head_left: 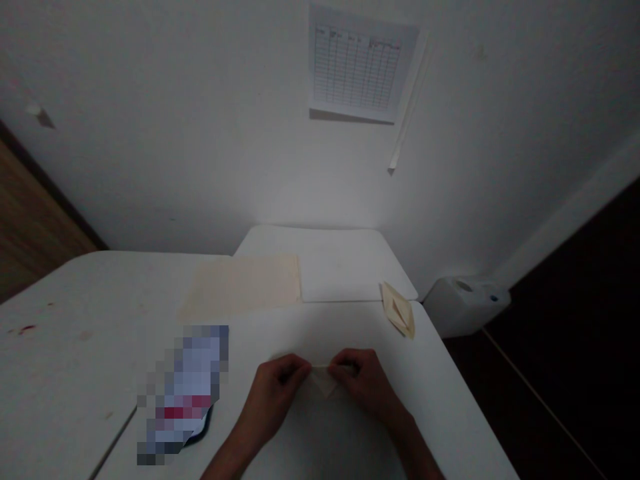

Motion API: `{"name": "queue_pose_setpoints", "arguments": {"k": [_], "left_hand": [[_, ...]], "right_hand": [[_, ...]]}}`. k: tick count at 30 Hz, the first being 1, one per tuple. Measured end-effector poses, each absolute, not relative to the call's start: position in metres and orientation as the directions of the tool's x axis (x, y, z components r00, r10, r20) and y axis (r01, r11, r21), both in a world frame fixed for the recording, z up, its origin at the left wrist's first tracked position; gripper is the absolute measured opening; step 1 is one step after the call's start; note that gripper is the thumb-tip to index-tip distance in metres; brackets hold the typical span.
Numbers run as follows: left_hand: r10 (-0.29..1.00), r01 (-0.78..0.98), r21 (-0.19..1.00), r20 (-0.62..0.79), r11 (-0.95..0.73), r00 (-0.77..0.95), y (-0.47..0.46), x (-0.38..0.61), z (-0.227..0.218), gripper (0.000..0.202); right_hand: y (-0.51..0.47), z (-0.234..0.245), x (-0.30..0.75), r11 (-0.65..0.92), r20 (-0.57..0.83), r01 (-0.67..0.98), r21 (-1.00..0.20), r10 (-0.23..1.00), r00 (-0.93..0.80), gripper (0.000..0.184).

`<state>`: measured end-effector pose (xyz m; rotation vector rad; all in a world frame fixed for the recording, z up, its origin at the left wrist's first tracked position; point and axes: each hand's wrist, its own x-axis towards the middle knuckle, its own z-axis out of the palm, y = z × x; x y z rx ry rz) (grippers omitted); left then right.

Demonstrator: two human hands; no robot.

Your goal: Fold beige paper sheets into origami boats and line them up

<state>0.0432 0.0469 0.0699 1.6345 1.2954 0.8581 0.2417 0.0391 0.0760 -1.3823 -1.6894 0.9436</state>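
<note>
As the left hand [276,393] and the right hand [363,385] pinch a small folded piece of cream paper [325,383] between them, its pointed corner faces down toward the person, above the white surface [320,333]. Farther ahead and to the right lies another folded paper piece [399,310], while a flat cream sheet [240,285] rests straight ahead. Just left of the left hand sits a pixelated, unreadable object [184,393].

Nothing legible: wall chart [357,65] too small, object [184,393] pixelated.
</note>
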Motion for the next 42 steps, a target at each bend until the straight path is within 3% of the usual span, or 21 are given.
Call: {"name": "queue_pose_setpoints", "arguments": {"k": [10, 28, 42], "left_hand": [[0.958, 0.436, 0.883, 0.048, -0.172, 0.281, 0.045, 0.046, 0.072, 0.025], [0.97, 0.454, 0.875, 0.062, -0.167, 0.236, 0.049, 0.041, 0.074, 0.025], [0.973, 0.473, 0.869, 0.041, -0.146, 0.225, 0.052, 0.04, 0.068, 0.029]], "right_hand": [[0.036, 0.074, 0.238, 0.235, 0.169, 0.515, -0.824, 0.97, -0.173, 0.01], [0.043, 0.073, 0.247, 0.123, 0.089, 0.446, -0.887, 0.991, -0.095, 0.015], [0.045, 0.063, 0.249, 0.18, 0.164, 0.468, -0.865, 0.984, -0.075, 0.02]]}}
